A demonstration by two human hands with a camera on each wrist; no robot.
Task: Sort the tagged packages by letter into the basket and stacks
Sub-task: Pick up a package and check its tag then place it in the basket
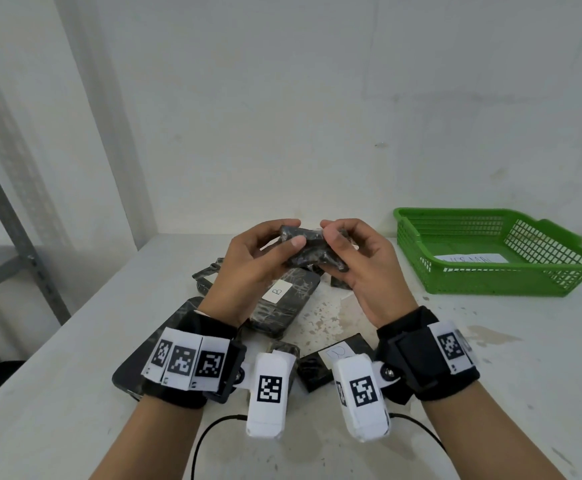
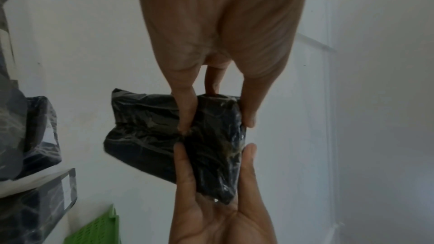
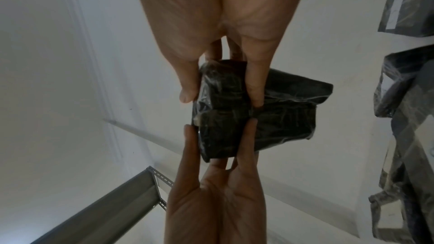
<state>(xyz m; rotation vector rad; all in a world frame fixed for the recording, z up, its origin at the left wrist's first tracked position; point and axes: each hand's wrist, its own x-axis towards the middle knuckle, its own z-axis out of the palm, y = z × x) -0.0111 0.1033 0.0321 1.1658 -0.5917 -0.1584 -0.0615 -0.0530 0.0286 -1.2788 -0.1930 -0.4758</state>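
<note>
Left hand (image 1: 248,261) and right hand (image 1: 362,265) are both gripping one small black wrapped package (image 1: 312,251), fingers (image 2: 185,110) curled around its ends, holding it above the surface (image 1: 490,358). Its letter tag isn't showing, probably facing away. Green basket (image 1: 473,282) is sitting right; package tagged B (image 1: 282,299) is lying below the hands.

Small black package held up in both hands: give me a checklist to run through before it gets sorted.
1. Grip: ok. The left hand and the right hand both pinch the small black package.
2. Lifted clear of the packages on the table: ok.
3. Letter tag readable: not ok; no tag shows in any view.
4. Green basket within view and open-topped: ok; only a paper slip lies inside.
5. Slip wording: cannot tell, too blurred.
6. Package tagged B lying flat on the table: ok.
</note>
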